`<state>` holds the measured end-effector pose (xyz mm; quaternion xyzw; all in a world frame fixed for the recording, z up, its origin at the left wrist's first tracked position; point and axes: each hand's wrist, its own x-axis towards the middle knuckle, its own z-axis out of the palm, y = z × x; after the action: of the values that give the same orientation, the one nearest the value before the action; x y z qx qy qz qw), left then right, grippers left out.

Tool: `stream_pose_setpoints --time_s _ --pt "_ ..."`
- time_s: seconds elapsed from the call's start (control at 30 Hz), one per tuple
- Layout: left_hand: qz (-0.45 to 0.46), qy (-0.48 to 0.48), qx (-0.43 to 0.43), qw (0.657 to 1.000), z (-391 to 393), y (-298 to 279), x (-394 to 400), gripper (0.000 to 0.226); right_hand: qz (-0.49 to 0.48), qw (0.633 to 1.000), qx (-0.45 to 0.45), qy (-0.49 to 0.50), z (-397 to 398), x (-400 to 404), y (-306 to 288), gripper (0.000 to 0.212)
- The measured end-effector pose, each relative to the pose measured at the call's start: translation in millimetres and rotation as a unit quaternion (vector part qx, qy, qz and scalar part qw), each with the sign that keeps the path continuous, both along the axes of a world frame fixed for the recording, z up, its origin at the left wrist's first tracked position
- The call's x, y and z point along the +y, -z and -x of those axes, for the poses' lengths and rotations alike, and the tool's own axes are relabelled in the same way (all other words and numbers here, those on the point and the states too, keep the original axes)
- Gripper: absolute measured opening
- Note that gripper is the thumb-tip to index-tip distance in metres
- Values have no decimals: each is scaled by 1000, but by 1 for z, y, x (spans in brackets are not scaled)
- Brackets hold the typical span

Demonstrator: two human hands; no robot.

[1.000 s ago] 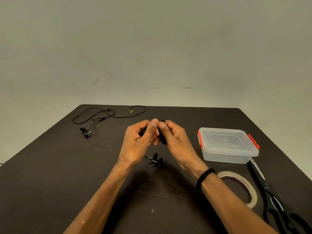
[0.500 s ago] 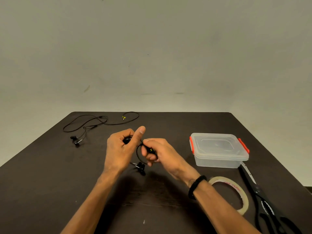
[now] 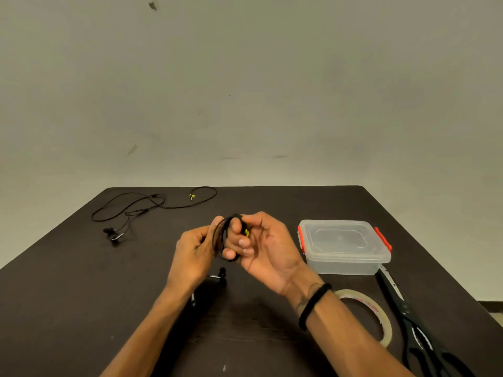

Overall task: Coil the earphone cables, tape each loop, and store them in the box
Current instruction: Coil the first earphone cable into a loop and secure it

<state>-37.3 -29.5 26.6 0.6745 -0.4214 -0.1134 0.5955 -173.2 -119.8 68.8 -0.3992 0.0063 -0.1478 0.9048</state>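
Note:
A black earphone cable (image 3: 221,238) is wound in a small loop over the table's middle. My left hand (image 3: 194,254) pinches its left side, and my right hand (image 3: 261,247) has fingers through the loop, gripping it near a yellow plug tip. Its earbuds (image 3: 221,274) dangle below onto the dark table (image 3: 81,295). A second black earphone (image 3: 141,210) lies uncoiled at the far left. A clear plastic box (image 3: 343,246) with red latches and its lid on stands to the right. A roll of clear tape (image 3: 373,317) lies near my right wrist.
Black-handled scissors (image 3: 408,317) lie along the right edge of the table, just right of the tape roll and in front of the box. A plain wall rises behind the table's far edge.
The loop has grown and now wraps my right fingers, which have turned palm toward me. Both hands shifted slightly, and the view dropped a little.

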Motion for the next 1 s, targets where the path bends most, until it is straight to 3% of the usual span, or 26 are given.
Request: stream_pose_setpoints --time_s 0.2,0.43,0.57,0.77,1.0 --pt "-47 5 -56 997 20 5 -2 50 -60 996 -62 33 0 -9 1 27" --pt "-76 26 -112 990 26 7 -1 51 -74 989 -74 106 4 -14 -4 24" --pt "-118 9 -185 976 23 8 -3 34 -72 983 -75 152 3 -19 -3 26" --pt "-169 -10 -333 928 23 4 3 22 11 966 -67 248 5 -27 -3 24" --pt "-96 -27 -398 912 22 -4 8 26 168 923 5 345 2 -29 5 25"
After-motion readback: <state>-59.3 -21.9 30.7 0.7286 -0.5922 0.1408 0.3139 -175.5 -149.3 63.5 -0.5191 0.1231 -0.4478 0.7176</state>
